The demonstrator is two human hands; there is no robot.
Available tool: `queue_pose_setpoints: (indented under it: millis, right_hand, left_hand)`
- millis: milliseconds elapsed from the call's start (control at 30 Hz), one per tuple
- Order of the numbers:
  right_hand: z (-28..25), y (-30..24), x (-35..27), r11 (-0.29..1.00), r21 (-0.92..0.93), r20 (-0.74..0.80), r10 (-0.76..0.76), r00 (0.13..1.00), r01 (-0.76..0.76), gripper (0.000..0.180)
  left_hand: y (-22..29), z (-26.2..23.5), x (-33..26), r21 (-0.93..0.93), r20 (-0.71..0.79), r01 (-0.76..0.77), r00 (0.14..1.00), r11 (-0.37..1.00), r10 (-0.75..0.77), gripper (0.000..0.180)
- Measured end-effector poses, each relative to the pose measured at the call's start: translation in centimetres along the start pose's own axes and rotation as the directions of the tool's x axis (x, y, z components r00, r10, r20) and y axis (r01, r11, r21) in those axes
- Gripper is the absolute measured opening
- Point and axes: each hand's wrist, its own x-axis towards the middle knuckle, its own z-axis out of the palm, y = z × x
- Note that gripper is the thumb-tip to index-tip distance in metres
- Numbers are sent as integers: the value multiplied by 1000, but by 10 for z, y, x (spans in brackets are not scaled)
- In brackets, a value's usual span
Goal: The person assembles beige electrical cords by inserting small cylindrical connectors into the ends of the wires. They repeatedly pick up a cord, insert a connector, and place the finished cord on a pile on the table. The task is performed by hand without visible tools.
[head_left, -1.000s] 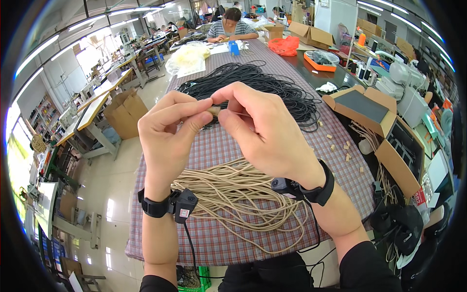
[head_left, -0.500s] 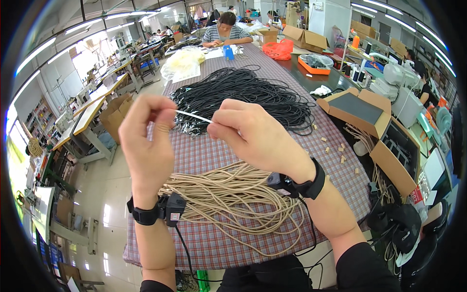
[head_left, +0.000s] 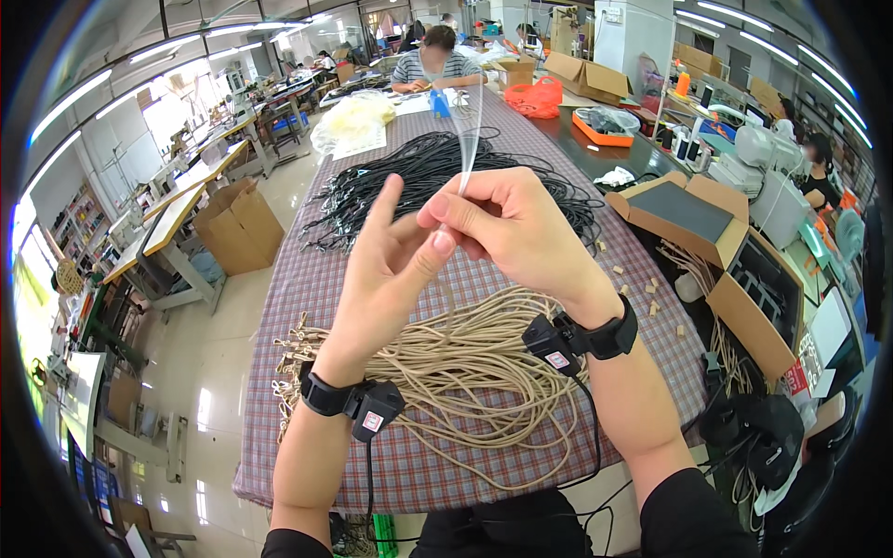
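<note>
A clear strip (head_left: 468,139) is pinched upright between both hands (head_left: 507,228), each grip clamped on it, above the beige cords (head_left: 465,372) for inspection.

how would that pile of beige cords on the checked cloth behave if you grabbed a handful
The pile of beige cords would probably be floppy: the strands lie in loose curves and droop over the table edge. Likely light for its bulk. The strands cross each other, so a handful may drag tangled neighbours along.
</note>
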Motion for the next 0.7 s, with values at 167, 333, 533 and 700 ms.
queue_pose_setpoints:
  millis: [167,333,533,700]
  right_hand:
    - [-6,6,2,997,-71,-135,-9,991,0,25]
    - [-17,18,7,934,-354,-208,-25,978,-52,35]
    - [-13,14,6,980,-151,-60,123,991,-130,39]
    - [-2,-13,-6,873,-488,6,31,1000,-24,22]
  left_hand:
    - [4,-19,0,50,279,280,918,959,-283,38]
    - [3,-14,1,145,37,209,976,967,-217,48]
    - [3,-15,3,110,50,247,966,963,-254,43]
    - [-4,-24,5,485,-183,51,982,873,44,41]
